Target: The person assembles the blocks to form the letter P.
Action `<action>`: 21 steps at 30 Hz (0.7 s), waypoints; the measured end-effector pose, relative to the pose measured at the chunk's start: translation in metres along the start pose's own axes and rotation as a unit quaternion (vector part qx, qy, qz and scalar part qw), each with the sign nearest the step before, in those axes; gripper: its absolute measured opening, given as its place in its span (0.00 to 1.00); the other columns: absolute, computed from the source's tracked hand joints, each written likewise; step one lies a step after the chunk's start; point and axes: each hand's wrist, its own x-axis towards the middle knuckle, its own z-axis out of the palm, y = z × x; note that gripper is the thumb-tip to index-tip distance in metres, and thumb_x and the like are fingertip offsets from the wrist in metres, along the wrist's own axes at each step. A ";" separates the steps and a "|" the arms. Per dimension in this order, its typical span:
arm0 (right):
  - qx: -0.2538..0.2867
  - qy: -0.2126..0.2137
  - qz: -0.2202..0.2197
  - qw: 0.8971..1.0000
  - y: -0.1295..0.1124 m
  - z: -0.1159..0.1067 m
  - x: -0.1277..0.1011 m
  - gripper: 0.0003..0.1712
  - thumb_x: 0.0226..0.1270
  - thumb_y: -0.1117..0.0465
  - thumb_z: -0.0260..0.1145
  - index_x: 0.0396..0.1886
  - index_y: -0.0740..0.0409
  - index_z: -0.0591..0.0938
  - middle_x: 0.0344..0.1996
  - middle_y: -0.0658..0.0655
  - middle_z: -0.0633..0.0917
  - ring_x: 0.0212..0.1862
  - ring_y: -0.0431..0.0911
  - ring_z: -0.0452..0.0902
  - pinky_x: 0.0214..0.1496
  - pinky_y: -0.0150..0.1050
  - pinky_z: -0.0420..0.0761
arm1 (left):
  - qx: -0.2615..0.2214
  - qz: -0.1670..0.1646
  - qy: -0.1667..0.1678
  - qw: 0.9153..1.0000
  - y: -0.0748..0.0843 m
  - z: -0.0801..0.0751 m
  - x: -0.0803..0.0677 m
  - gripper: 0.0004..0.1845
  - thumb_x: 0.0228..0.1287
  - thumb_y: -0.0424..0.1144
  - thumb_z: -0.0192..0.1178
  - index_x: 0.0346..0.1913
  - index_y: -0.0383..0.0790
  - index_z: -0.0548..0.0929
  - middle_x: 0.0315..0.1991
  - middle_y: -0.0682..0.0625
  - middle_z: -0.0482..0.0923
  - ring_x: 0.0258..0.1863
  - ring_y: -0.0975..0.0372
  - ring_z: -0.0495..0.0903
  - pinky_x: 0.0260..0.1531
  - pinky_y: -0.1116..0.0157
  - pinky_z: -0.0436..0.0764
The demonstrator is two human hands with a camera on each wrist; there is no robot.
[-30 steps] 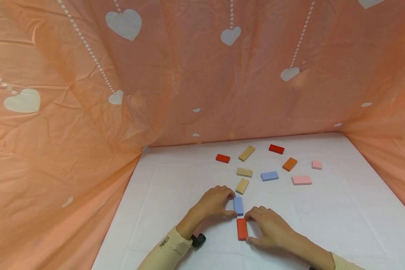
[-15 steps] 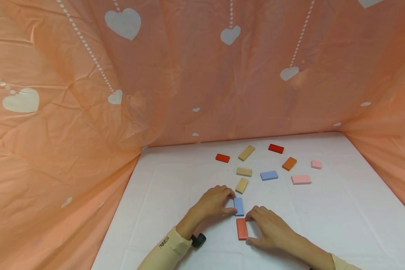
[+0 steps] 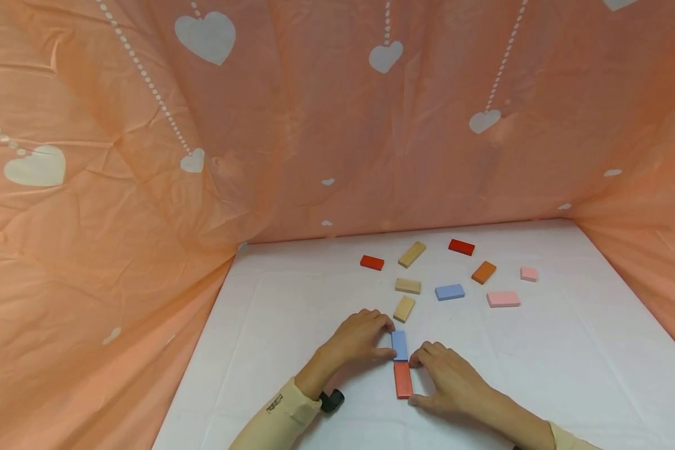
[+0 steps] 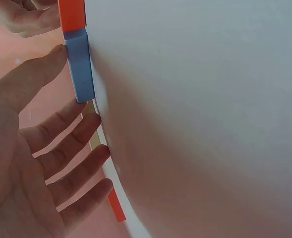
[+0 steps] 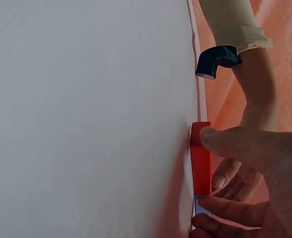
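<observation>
My left hand (image 3: 362,337) pinches the blue block (image 3: 399,346) between thumb and forefinger; my right hand (image 3: 452,381) grips the red block (image 3: 403,380) the same way. Both lie on the white tabletop (image 3: 292,294), end to end, touching. Just beyond the blue block sits a tan block (image 3: 404,309).

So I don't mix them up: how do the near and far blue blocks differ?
The near blue block points roughly straight ahead; the far blue block lies nearly crosswise. The near blue block sits end to end with a red block; the far blue block touches no other. The left grip holds the near blue block; nothing holds the far blue block. Both lie flat.
</observation>
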 end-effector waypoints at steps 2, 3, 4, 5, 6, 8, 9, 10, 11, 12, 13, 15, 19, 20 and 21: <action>-0.001 -0.003 0.003 1.000 -0.001 0.000 0.000 0.31 0.49 0.40 0.87 0.47 0.50 0.85 0.42 0.43 0.81 0.45 0.43 0.77 0.49 0.45 0.82 | 0.001 0.001 0.000 1.000 0.000 0.000 0.000 0.24 0.65 0.57 0.76 0.58 0.50 0.85 0.53 0.58 0.83 0.54 0.64 0.79 0.59 0.64 0.79; -0.001 -0.004 0.003 1.000 -0.001 0.000 0.000 0.31 0.49 0.40 0.87 0.47 0.50 0.85 0.42 0.43 0.81 0.45 0.43 0.77 0.49 0.45 0.82 | 0.001 0.001 0.000 1.000 0.000 0.000 0.000 0.24 0.65 0.57 0.76 0.58 0.50 0.85 0.53 0.58 0.83 0.54 0.64 0.79 0.59 0.64 0.79; -0.001 -0.004 0.004 1.000 -0.001 0.000 0.001 0.32 0.49 0.40 0.87 0.47 0.51 0.85 0.42 0.44 0.81 0.45 0.43 0.77 0.49 0.45 0.82 | 0.001 0.001 0.000 1.000 0.000 0.001 0.000 0.24 0.65 0.57 0.76 0.58 0.50 0.85 0.53 0.58 0.83 0.54 0.64 0.79 0.59 0.64 0.79; -0.001 -0.005 0.006 1.000 -0.001 0.000 0.001 0.32 0.49 0.40 0.87 0.47 0.51 0.85 0.42 0.44 0.81 0.45 0.43 0.77 0.50 0.45 0.82 | 0.001 0.002 0.000 1.000 0.000 0.001 0.000 0.24 0.65 0.57 0.76 0.58 0.50 0.85 0.53 0.58 0.83 0.55 0.64 0.79 0.59 0.64 0.79; -0.001 -0.005 0.006 1.000 -0.002 0.000 0.001 0.32 0.49 0.40 0.87 0.47 0.51 0.85 0.42 0.44 0.81 0.46 0.43 0.77 0.50 0.45 0.82 | 0.001 0.003 0.000 1.000 0.000 0.001 0.000 0.24 0.65 0.57 0.76 0.58 0.50 0.85 0.53 0.58 0.83 0.55 0.63 0.79 0.59 0.64 0.79; -0.001 -0.004 0.007 1.000 -0.002 0.000 0.001 0.31 0.49 0.40 0.87 0.47 0.51 0.85 0.42 0.44 0.81 0.45 0.43 0.77 0.50 0.45 0.82 | 0.001 0.004 0.000 1.000 0.000 0.001 0.000 0.24 0.65 0.57 0.76 0.57 0.51 0.85 0.53 0.58 0.83 0.55 0.63 0.79 0.59 0.64 0.79; -0.001 -0.004 0.007 1.000 -0.002 0.000 0.001 0.31 0.49 0.40 0.87 0.46 0.51 0.85 0.42 0.44 0.81 0.46 0.44 0.77 0.50 0.45 0.82 | 0.002 0.005 0.000 1.000 0.000 0.001 -0.001 0.24 0.65 0.57 0.76 0.57 0.51 0.85 0.53 0.59 0.83 0.55 0.63 0.79 0.60 0.64 0.79; -0.002 -0.003 0.007 1.000 -0.002 0.000 0.001 0.31 0.49 0.40 0.87 0.46 0.51 0.85 0.42 0.44 0.81 0.46 0.43 0.77 0.50 0.45 0.82 | 0.003 0.005 0.000 1.000 0.000 0.001 -0.001 0.24 0.65 0.57 0.76 0.57 0.51 0.85 0.53 0.59 0.83 0.55 0.63 0.79 0.60 0.64 0.79; -0.002 -0.002 0.007 1.000 -0.002 0.000 0.001 0.31 0.49 0.40 0.87 0.46 0.51 0.85 0.42 0.44 0.81 0.45 0.43 0.77 0.49 0.45 0.82 | 0.005 0.005 0.001 1.000 0.000 0.001 -0.001 0.24 0.65 0.57 0.76 0.57 0.51 0.85 0.53 0.59 0.83 0.55 0.64 0.79 0.60 0.64 0.79; -0.003 0.000 0.006 1.000 -0.002 0.000 0.001 0.31 0.49 0.40 0.87 0.46 0.51 0.85 0.42 0.44 0.81 0.45 0.43 0.77 0.49 0.45 0.82 | 0.006 0.006 0.001 1.000 0.000 0.001 -0.001 0.24 0.65 0.57 0.76 0.57 0.51 0.85 0.53 0.59 0.83 0.55 0.63 0.79 0.60 0.64 0.79; -0.004 0.001 0.006 1.000 -0.002 0.000 0.001 0.31 0.49 0.40 0.87 0.46 0.51 0.85 0.42 0.44 0.81 0.45 0.43 0.77 0.49 0.45 0.82 | 0.007 0.006 0.001 1.000 0.000 0.001 -0.001 0.24 0.65 0.57 0.76 0.57 0.51 0.85 0.53 0.59 0.83 0.55 0.63 0.79 0.60 0.64 0.79; -0.005 0.002 0.005 1.000 -0.002 0.001 0.001 0.31 0.49 0.40 0.87 0.46 0.51 0.85 0.41 0.44 0.81 0.45 0.43 0.77 0.49 0.45 0.82 | 0.009 0.005 0.001 1.000 0.000 0.000 -0.001 0.24 0.65 0.58 0.76 0.58 0.51 0.85 0.54 0.59 0.83 0.56 0.63 0.79 0.60 0.64 0.78; -0.005 0.003 0.004 1.000 -0.001 0.001 0.001 0.31 0.48 0.40 0.87 0.46 0.51 0.85 0.41 0.43 0.80 0.44 0.43 0.76 0.48 0.45 0.81 | 0.010 0.006 -0.002 1.000 0.001 0.000 -0.001 0.24 0.65 0.58 0.76 0.58 0.51 0.85 0.53 0.58 0.83 0.56 0.63 0.79 0.60 0.64 0.79; -0.005 0.004 0.005 1.000 -0.002 0.001 0.000 0.31 0.48 0.40 0.87 0.46 0.50 0.85 0.41 0.43 0.80 0.44 0.43 0.76 0.48 0.45 0.81 | 0.009 0.005 -0.003 1.000 0.001 0.000 -0.001 0.24 0.65 0.58 0.76 0.58 0.51 0.85 0.53 0.58 0.83 0.56 0.63 0.79 0.60 0.64 0.78; -0.004 0.004 0.005 1.000 -0.002 0.001 0.000 0.31 0.48 0.40 0.87 0.46 0.50 0.85 0.41 0.43 0.80 0.44 0.43 0.76 0.48 0.45 0.81 | 0.009 0.006 -0.003 1.000 0.001 0.000 -0.001 0.24 0.64 0.58 0.76 0.58 0.51 0.86 0.53 0.58 0.83 0.56 0.64 0.79 0.60 0.64 0.79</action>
